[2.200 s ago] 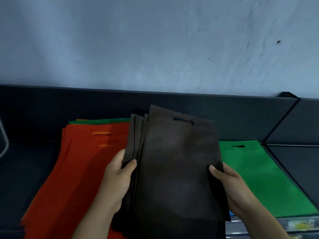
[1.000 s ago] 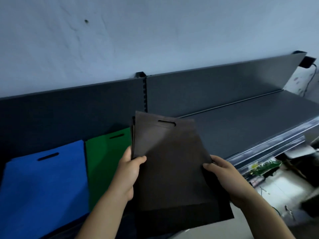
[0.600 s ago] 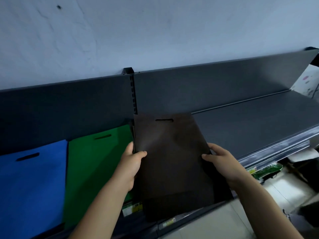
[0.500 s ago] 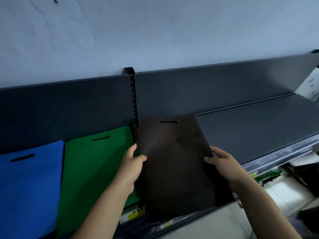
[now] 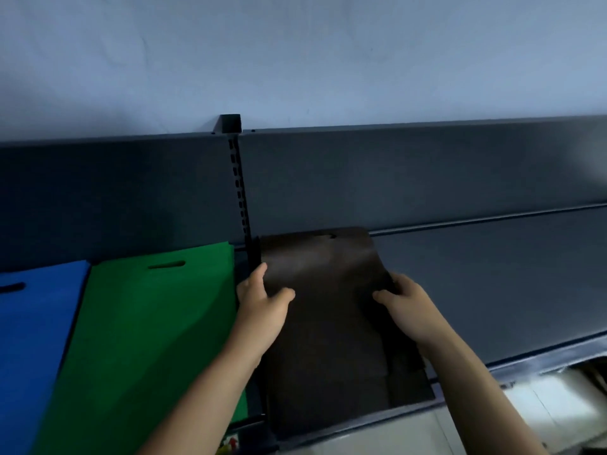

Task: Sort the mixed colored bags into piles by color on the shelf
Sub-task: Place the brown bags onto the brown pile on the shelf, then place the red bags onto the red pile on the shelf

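Observation:
A stack of dark brown bags (image 5: 328,323) lies on the grey shelf (image 5: 492,290), its top edge curling up against the back panel. My left hand (image 5: 261,307) grips the stack's left edge, thumb on top. On the stack's right edge my right hand (image 5: 405,307) grips too, thumb lying over the top bag. A green bag pile (image 5: 147,339) lies just left of the brown stack. Further left sits a blue bag pile (image 5: 33,339), cut off by the frame edge.
A slotted black upright post (image 5: 241,198) stands at the back between the green and brown piles. The shelf's back panel (image 5: 427,178) runs along under a pale wall. Bare shelf surface stretches to the right of the brown stack.
Both hands carried the brown stack from the orange pile rightward past the blue and green piles, then lowered it onto the shelf beside the green pile, its top pushed against the back panel.

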The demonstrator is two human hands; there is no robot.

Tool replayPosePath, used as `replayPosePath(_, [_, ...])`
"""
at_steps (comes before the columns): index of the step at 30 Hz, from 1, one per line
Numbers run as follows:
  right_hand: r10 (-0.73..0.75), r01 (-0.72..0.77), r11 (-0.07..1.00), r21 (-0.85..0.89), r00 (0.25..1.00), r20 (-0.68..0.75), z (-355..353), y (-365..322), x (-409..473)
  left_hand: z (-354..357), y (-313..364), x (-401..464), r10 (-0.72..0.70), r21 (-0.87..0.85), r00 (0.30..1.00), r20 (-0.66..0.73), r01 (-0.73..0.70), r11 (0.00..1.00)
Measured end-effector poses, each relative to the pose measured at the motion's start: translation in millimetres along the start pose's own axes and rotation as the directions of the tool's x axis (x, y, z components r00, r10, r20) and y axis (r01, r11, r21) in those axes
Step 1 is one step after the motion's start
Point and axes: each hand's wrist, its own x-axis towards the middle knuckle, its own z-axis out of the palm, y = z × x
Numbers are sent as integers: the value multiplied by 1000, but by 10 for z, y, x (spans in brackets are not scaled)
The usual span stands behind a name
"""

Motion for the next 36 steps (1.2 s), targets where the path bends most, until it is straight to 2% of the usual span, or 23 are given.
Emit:
replayPosePath(5, [-94, 76, 923, -376, 995, -29, -79, 88, 152, 41, 88, -154, 36, 160, 989, -145, -12, 987])
replayPosePath(8, [-166, 139, 899, -416, 986, -30, -75, 109, 121, 26, 52, -330, 67, 170, 975, -212, -31, 985])
replayPosePath(13, [-299, 293, 935, -200, 954, 0, 167, -191, -95, -275, -70, -706, 108, 157, 932, -347, -55, 986])
replayPosePath(17, [-255, 243, 966, 87, 953, 164, 674, -496, -374, -775, -196, -1099, 107, 142, 898, -428, -50, 989])
replayPosePath(25, [-373, 343, 927, 150, 810, 452, 2371, -1058, -1342, -2375, -1017, -1987, 39, 30, 745, -666, -25, 999])
replayPosePath(30, [-389, 330, 921, 206, 749, 537, 3517, -1246, -2132, -3472, -1592, -2540, 0, -18, 720, -694, -18, 1000])
replayPosePath(36, [-350, 326, 933, 154, 717, 603, 4516, -1398, -2802, -4648, -2070, -2817, 15, 24, 681, -732, 4, 1000])
